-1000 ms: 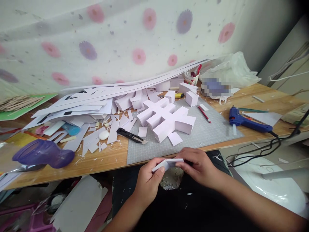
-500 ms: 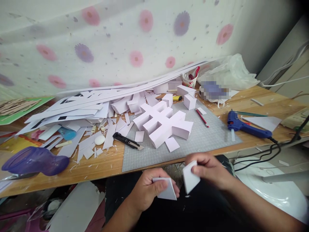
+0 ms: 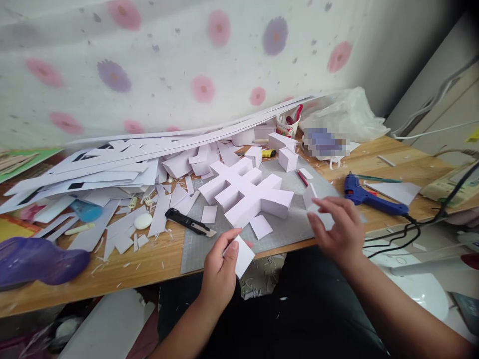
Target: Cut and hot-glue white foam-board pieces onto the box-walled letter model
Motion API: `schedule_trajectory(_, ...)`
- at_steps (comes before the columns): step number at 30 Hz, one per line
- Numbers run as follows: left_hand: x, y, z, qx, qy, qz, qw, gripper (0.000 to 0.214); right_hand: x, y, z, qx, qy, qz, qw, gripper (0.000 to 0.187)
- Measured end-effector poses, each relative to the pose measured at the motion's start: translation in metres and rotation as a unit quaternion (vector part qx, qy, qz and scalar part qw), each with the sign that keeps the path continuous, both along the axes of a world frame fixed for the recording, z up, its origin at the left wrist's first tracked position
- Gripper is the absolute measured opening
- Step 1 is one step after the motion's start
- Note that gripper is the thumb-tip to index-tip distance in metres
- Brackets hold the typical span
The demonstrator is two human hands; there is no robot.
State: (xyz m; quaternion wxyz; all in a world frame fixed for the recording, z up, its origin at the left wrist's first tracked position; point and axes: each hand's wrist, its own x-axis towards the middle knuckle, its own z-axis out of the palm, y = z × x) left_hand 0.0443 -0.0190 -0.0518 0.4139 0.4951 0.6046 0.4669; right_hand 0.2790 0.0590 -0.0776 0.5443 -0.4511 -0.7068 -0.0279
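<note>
My left hand (image 3: 219, 267) pinches a small white paper square (image 3: 242, 256) just off the near edge of the grey cutting mat (image 3: 284, 227). My right hand (image 3: 339, 227) hovers over the mat's right part, fingers curled round another white paper piece (image 3: 317, 209). Between and beyond the hands stands a white folded-paper block model (image 3: 245, 192) with several arms. A loose white square (image 3: 261, 226) lies on the mat in front of it.
A black utility knife (image 3: 189, 222) lies left of the model. A blue glue gun (image 3: 368, 198) with its cable rests to the right on the wooden desk (image 3: 149, 259). Paper sheets and scraps (image 3: 112, 169) pile up at left, beside a purple object (image 3: 37, 259). A red pencil (image 3: 302, 179) and cup (image 3: 287, 124) sit behind.
The folded piece held in both hands was parted into two. My right hand carried its piece up and right over the mat; my left hand rose to the mat's edge.
</note>
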Motion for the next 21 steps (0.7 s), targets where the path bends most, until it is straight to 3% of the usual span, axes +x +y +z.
schedule_trajectory(3, 0.005, 0.003, -0.002, 0.06, 0.039, -0.003, 0.997, 0.031, -0.031, -0.029, 0.008, -0.01, -0.04, 0.222, 0.974, 0.03)
schedule_trajectory(5, 0.007, 0.005, -0.003, 0.106, 0.074, -0.018, 0.992, 0.028, -0.05, -0.039, 0.008, -0.047, -0.079, 0.29, 0.953, 0.038)
schedule_trajectory(9, 0.009, 0.006, -0.008, 0.143, 0.077, -0.085, 0.983, 0.044, -0.069, -0.037, 0.0, -0.067, -0.081, 0.248, 0.963, 0.034)
schedule_trajectory(12, 0.008, 0.006, -0.015, 0.153, 0.043, -0.137, 0.978, 0.064, -0.067, -0.029, -0.005, -0.043, -0.065, 0.199, 0.977, 0.029)
schedule_trajectory(14, 0.006, 0.005, -0.019, 0.165, 0.05, -0.138, 0.975, 0.067, -0.064, -0.025, -0.007, -0.046, -0.061, 0.175, 0.982, 0.024)
schedule_trajectory(17, 0.001, 0.005, -0.022, 0.207, 0.113, -0.095, 0.967, 0.055, -0.063, -0.022, -0.009, -0.068, -0.064, 0.145, 0.985, 0.015)
schedule_trajectory(21, -0.007, 0.006, -0.021, 0.266, 0.251, -0.061, 0.929, 0.029, -0.066, -0.021, -0.01, -0.075, -0.066, 0.118, 0.988, 0.008)
